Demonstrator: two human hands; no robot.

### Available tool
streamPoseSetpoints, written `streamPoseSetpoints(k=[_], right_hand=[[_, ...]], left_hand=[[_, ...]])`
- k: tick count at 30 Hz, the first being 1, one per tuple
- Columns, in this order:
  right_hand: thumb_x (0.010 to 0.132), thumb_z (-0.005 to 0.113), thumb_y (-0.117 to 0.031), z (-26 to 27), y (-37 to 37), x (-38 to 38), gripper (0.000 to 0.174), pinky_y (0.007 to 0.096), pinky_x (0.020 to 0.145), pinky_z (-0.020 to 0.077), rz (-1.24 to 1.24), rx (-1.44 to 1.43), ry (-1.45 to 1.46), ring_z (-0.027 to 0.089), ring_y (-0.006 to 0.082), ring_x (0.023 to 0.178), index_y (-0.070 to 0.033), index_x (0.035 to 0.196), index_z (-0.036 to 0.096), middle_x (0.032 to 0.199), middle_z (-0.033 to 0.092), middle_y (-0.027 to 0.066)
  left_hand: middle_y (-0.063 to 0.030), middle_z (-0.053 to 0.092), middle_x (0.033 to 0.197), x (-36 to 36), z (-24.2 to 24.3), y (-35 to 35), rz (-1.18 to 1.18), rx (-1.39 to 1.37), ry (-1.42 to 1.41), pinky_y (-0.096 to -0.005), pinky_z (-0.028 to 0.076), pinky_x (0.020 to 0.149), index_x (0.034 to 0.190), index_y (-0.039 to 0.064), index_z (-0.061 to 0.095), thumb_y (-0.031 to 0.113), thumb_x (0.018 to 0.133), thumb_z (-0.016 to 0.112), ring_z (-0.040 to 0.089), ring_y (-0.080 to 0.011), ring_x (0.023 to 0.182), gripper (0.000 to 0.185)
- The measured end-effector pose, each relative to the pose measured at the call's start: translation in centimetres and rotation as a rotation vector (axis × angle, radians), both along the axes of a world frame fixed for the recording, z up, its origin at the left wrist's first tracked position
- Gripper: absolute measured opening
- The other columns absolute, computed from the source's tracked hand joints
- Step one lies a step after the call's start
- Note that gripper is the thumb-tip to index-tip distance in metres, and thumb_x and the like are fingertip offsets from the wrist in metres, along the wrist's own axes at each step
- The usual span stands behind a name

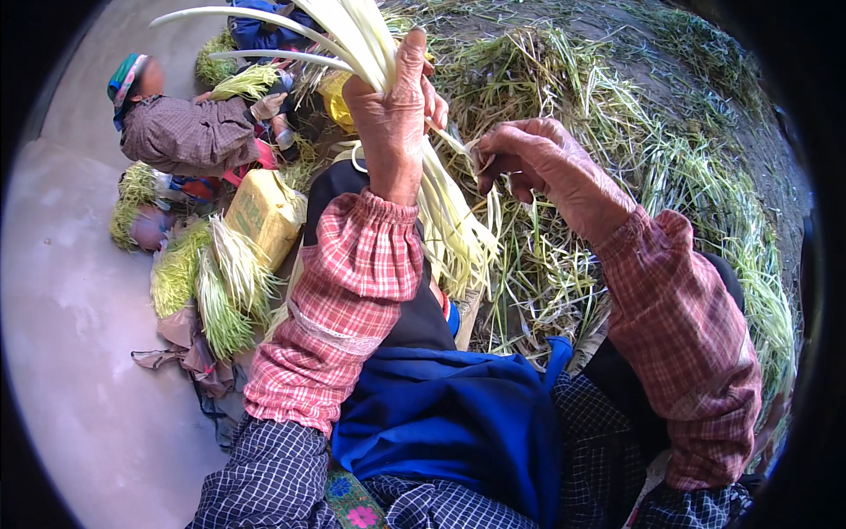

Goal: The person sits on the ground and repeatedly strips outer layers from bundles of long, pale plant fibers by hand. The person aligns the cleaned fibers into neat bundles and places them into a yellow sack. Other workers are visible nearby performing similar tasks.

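My left hand [396, 99] is raised at the top middle, closed around a bundle of pale yellow-green leafy stalks [360, 40], which look like blanched chives. White stalk ends fan out above the fist, and long leaves hang below it over my knee. To the right, my right hand [529, 155] pinches a thin pale strand [472, 155] between thumb and fingers, just beside the bundle. The strand reaches towards the left hand. Both forearms wear red checked sleeve covers. A blue cloth [449, 410] lies across my lap.
Loose stalks and leaf litter [562, 86] cover the ground ahead and right. At left are tied bundles [228, 291], a yellow package [261, 211], a crumpled brown cloth [192, 344] and pale floor [99, 297]. A co-worker [188, 132] in a headscarf sits upper left; another person's blue clothing shows behind.
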State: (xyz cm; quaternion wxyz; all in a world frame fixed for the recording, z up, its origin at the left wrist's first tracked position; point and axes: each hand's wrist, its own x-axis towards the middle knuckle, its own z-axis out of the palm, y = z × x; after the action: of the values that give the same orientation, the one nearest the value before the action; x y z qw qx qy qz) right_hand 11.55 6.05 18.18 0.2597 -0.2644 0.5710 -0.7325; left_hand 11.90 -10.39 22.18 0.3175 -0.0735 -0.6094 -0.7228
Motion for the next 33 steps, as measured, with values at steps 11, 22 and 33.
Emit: streamPoseSetpoints(k=[11,22,33], right_hand=[[0.094,0.054,-0.038,-1.1,0.0,-1.5,0.028,0.0239,0.062,0.0457,-0.060,-0.304,0.104,0.060,0.0103,0.087,-0.012,0.101,0.062,0.098,0.066,0.0036],[0.097,0.049,-0.028,-2.3,1.6,-3.8,0.024,0.0321,0.062,0.0557,-0.062,-0.447,-0.088,0.067,0.0224,0.090,-0.005,0.102,0.056,0.094,0.068,0.0110],[0.099,0.042,-0.024,-3.4,8.6,-8.8,0.023,0.0306,0.064,0.0540,-0.084,-0.492,-0.020,0.063,0.0247,0.091,-0.006,0.096,0.057,0.087,0.064,0.0076]], left_hand=[[0.0015,0.043,0.046,0.4,-4.7,-0.6,-0.012,-0.184,-0.055,-0.0229,0.037,0.038,0.071,0.002,0.056,0.027,0.087,0.069,0.044,-0.0064,0.038,0.032],[-0.0012,0.052,0.062,3.7,-4.3,0.3,-0.346,0.046,-0.484,-0.0200,0.033,0.041,0.088,0.006,0.056,0.045,0.083,0.068,0.045,-0.0076,0.045,0.041],[0.0056,0.037,0.061,5.6,-6.3,-0.1,-0.642,0.036,-0.753,-0.0193,0.027,0.044,0.092,0.005,0.057,0.029,0.090,0.065,0.035,-0.0040,0.048,0.026]])
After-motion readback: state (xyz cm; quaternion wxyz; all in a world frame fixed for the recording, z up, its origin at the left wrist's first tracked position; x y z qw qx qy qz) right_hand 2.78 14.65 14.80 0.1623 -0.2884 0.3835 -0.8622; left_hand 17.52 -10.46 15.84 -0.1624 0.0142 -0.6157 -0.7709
